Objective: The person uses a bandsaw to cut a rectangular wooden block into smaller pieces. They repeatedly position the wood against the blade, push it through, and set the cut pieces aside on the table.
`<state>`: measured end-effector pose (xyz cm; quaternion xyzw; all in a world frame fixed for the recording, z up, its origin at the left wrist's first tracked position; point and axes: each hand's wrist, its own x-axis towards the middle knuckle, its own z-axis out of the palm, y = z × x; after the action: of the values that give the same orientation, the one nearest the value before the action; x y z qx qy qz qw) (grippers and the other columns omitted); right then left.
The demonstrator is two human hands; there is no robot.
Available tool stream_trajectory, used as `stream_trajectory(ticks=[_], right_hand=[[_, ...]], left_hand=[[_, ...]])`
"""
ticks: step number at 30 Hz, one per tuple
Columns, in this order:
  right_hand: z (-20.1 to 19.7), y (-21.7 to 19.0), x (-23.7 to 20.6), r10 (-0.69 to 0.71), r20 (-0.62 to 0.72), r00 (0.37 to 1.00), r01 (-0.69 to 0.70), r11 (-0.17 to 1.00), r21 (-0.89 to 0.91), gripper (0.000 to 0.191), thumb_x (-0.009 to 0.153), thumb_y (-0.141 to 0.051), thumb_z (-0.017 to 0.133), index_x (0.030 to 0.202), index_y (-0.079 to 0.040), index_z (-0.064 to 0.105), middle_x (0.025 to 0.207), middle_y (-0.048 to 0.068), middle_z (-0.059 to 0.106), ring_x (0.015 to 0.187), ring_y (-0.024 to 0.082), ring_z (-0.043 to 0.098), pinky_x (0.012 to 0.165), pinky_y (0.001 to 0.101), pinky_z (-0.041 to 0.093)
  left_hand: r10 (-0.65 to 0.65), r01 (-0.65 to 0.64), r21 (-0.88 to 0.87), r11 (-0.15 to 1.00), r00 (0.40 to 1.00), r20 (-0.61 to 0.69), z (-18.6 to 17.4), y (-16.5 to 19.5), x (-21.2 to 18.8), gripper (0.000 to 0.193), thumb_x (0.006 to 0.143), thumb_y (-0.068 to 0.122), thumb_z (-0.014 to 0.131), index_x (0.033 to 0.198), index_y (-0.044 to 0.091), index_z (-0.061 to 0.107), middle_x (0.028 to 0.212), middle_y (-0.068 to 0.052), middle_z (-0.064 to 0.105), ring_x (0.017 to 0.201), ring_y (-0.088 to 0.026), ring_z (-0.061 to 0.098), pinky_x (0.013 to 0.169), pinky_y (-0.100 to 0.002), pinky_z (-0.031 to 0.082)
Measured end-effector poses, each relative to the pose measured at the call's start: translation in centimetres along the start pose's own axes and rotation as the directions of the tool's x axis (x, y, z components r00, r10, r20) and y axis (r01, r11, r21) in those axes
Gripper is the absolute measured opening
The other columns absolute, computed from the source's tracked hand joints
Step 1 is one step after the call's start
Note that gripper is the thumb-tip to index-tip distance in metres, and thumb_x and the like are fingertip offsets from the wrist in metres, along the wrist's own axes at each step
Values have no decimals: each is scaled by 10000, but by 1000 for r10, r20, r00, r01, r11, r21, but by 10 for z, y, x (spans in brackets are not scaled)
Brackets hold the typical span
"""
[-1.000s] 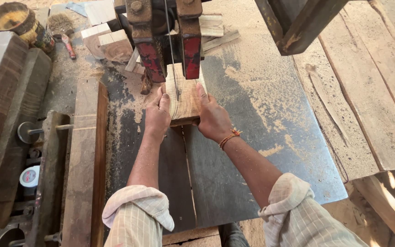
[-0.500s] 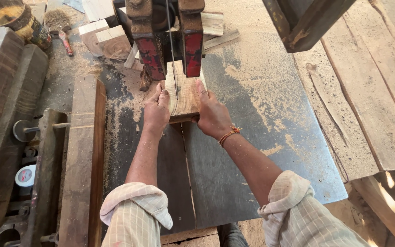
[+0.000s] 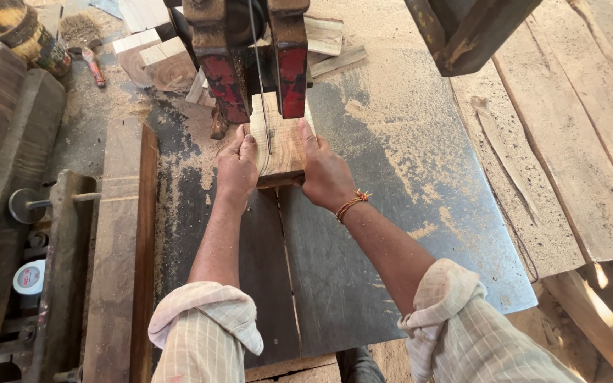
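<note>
1. Nearest are the two rolled check sleeves; both forearms reach straight out over the steel bench (image 3: 405,213), so the push runs in line with the slot in its top.
2. The left hand (image 3: 237,167) presses flat against the left side of the block (image 3: 281,142), fingers together and wrapped on its edge, thumb toward the top. Its grip is clamped on the wood, kept to the side of the cut line.
3. The right hand (image 3: 326,174), with an orange thread at the wrist, clamps the block's right side the same way. Held from both flanks, the block likely cannot twist.
4. The block lies flat on the bench, between the hands, its far end under the red guides (image 3: 257,78).
5. The blade (image 3: 260,78) comes down thin and vertical into the block near its middle, between the guides, which seem set to steady it.
6. Left of the bench a long plank (image 3: 118,241) lies along the edge, like a fence.
7. Farther off, offcuts (image 3: 154,60) and a brush (image 3: 83,39) sit in sawdust, out of the cutting path.
</note>
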<state>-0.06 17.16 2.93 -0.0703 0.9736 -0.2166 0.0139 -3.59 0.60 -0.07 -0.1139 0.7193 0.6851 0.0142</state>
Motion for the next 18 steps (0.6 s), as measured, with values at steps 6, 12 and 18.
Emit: stream_trajectory(ticks=[6, 12, 18], right_hand=[[2, 1, 3, 1, -29, 1000, -2, 1000, -28, 1130, 747, -213, 888, 1591, -17, 162, 1428, 267, 503, 1080, 403, 675, 906, 445, 568], [4, 2, 10, 24, 13, 1000, -23, 998, -50, 1100, 777, -214, 868, 1593, 3, 163, 1456, 266, 478, 1068, 378, 688, 901, 425, 583], [6, 5, 12, 16, -9, 1000, -16, 1000, -21, 1070, 780, -201, 856, 1591, 3, 190, 1452, 235, 491, 1056, 367, 690, 892, 436, 577]], left_hand=[[-32, 32, 0, 999, 999, -3, 0, -2, 5, 523, 1056, 266, 493, 1525, 46, 424, 1432, -67, 630, 1268, -98, 600, 1063, -254, 466], [-21, 20, 41, 999, 1000, 3, -1, -2, 9, 540, 1059, 284, 493, 1511, -2, 424, 1429, -103, 640, 1298, -147, 607, 1076, -273, 473], [94, -93, 97, 991, 996, -6, -1, -1, 11, 515, 1065, 295, 514, 1472, -17, 468, 1436, -111, 588, 1302, -157, 568, 1076, -299, 441]])
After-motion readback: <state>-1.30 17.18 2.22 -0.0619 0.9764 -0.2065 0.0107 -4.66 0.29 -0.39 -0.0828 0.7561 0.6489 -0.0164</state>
